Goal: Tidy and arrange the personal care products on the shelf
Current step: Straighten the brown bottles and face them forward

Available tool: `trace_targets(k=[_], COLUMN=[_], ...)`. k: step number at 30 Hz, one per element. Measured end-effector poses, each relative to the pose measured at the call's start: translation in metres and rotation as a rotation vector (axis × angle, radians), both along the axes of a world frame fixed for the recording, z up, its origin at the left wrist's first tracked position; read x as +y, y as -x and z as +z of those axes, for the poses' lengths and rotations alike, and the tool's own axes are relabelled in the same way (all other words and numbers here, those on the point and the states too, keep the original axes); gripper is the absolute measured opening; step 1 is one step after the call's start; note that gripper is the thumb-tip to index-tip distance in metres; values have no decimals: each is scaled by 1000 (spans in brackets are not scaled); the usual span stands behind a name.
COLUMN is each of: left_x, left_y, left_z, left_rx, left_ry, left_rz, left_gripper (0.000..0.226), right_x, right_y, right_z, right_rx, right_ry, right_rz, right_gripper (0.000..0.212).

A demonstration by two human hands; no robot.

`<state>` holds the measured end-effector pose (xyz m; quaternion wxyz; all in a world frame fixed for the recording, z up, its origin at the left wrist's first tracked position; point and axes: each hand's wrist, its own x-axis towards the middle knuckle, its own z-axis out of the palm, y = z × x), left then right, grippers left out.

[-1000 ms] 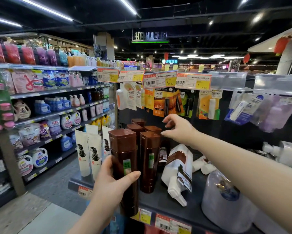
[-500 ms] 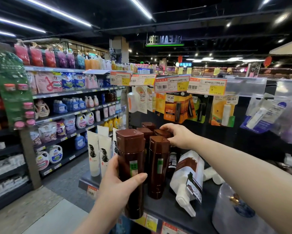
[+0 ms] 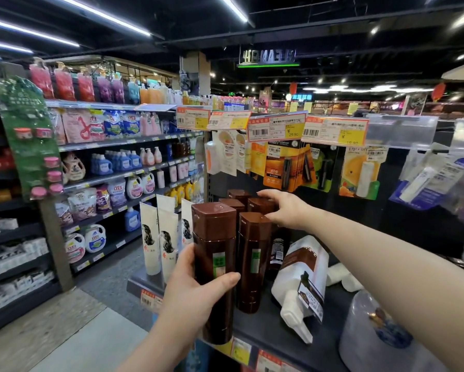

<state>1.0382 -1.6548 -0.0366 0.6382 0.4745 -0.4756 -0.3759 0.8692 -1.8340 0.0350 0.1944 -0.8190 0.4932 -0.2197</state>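
Observation:
My left hand (image 3: 196, 291) grips a tall brown bottle (image 3: 214, 253) with a green label, held upright at the front edge of the dark shelf (image 3: 274, 334). Several matching brown bottles stand behind it; the closest one (image 3: 252, 261) is just to its right. My right hand (image 3: 284, 208) reaches over them, its fingers curled round the cap of a rear brown bottle (image 3: 260, 205). White tubes (image 3: 158, 237) with a hair picture stand to the left. A white and brown refill pouch (image 3: 303, 280) lies tipped over on the right.
Carded products (image 3: 284, 167) hang on pegs above the shelf under price tags (image 3: 276, 127). A clear plastic tub (image 3: 378, 336) sits at the shelf's right front. Across the aisle floor (image 3: 64, 331) on the left stand detergent shelves (image 3: 112, 162).
The view has shifted left and closer. My right hand dropped from above the bottles onto the cap of a rear bottle. My left hand keeps its grip on the front bottle.

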Motion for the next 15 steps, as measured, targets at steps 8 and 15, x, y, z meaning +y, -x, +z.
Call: trace_targets(k=[8, 15], left_x=[-8, -11], left_y=[8, 12], left_z=[-5, -10], left_rx=[-51, -31], left_ry=[28, 27], left_rz=[-36, -56], left_gripper=[44, 44], right_x=[50, 63], right_y=[6, -14], right_z=[24, 7], right_rx=[-100, 246], right_ry=[191, 170], right_rz=[62, 88], right_gripper=[38, 69])
